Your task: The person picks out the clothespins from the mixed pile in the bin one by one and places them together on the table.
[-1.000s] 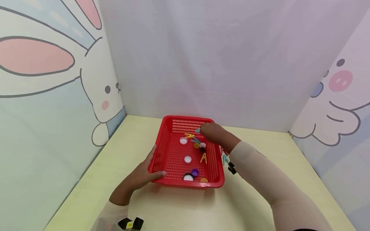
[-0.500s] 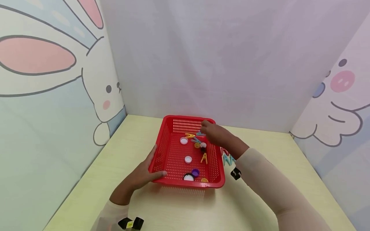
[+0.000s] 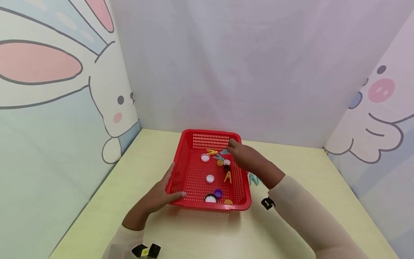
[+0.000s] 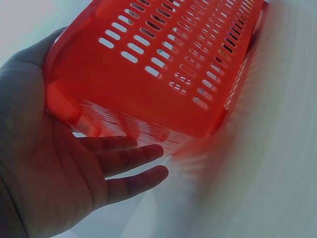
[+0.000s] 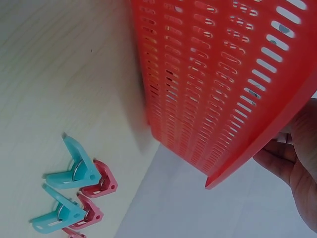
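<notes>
A red perforated plastic basket (image 3: 194,205) stands on the table. My left hand (image 3: 156,196) holds its near-left corner, thumb over the rim; in the left wrist view the other fingers (image 4: 133,183) stretch along the outside. My right hand (image 3: 247,156) reaches over the right side, fingers bent at a teal clothespin (image 3: 224,152) above the basket's far-right part. From the right wrist view most of this hand is hidden behind the rim. Inside lie yellow clothespins (image 3: 228,177), a grey-blue clothespin (image 3: 219,157), white caps (image 3: 210,178), a purple cap (image 3: 218,193) and other small caps.
On the table right of the basket lie teal clothespins (image 5: 74,166) and red clothespins (image 5: 101,181), close together. A pale curtain (image 3: 226,72) hangs behind the table, and printed panels (image 3: 58,144) stand at both sides.
My right hand has shifted slightly right and toward me, and the teal clothespin at its fingertips has moved the same way. The left hand and the basket have stayed put.
</notes>
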A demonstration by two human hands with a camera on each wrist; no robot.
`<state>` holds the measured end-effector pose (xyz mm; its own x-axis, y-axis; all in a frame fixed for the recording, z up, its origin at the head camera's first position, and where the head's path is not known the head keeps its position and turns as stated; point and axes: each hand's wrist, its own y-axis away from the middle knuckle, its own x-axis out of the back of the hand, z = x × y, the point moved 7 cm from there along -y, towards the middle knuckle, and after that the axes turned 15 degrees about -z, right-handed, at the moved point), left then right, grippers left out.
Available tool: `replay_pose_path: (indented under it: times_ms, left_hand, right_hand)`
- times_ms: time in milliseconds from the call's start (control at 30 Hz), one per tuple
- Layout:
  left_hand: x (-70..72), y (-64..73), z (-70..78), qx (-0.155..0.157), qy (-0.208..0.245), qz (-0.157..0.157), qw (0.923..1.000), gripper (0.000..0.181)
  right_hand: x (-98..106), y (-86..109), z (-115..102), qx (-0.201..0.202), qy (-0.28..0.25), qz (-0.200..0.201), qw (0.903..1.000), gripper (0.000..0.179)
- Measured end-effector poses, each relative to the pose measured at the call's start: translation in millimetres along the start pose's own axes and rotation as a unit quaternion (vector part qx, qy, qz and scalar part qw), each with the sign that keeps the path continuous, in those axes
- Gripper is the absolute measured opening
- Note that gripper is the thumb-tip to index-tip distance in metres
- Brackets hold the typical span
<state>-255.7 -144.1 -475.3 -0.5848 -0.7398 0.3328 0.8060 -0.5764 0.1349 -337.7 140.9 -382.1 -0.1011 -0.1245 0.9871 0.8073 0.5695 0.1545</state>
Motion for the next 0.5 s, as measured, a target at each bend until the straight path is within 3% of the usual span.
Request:
replay_pose_path:
  times_ms: [500]
  left_hand:
    - [0.8,1.0,1.4,0.002,-0.008,0.004,1.0000,0.132]
  right_hand:
    - [5,27.1,-11,0.010,0.088,0.093,0.9916,0.067]
